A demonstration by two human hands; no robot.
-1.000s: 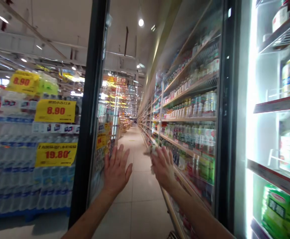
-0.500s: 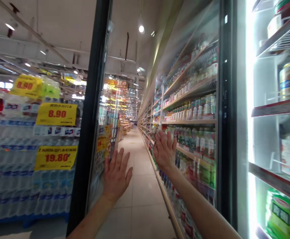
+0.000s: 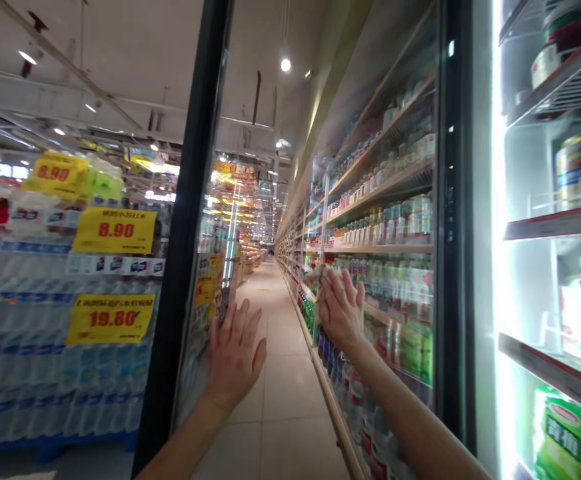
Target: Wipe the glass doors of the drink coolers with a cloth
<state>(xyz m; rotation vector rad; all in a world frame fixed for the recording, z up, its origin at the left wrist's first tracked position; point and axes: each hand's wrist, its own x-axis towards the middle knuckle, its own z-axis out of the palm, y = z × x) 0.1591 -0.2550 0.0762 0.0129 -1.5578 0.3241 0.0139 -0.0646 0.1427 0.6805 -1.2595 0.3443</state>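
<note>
An open glass cooler door (image 3: 184, 213) with a black frame stands in front of me. My left hand (image 3: 234, 353) rests flat against the glass at its left side, fingers spread and nothing in it. Higher and to the right, my right hand (image 3: 341, 308) presses a crumpled light greyish cloth (image 3: 320, 273) on the glass. The cloth shows past the fingertips; its rest is hidden under the palm. Through or in the glass I see shelves of bottles and a long aisle.
Right of the door, lit cooler shelves (image 3: 555, 223) hold cans, jars and a green package (image 3: 568, 427). On the left are stacked bottled-water packs (image 3: 25, 347) with yellow price signs (image 3: 115, 231). The tiled aisle floor (image 3: 290, 393) shows beyond the glass.
My right hand has slid a little to the right and slightly down on the glass with the cloth. The left hand stays nearly in place.
</note>
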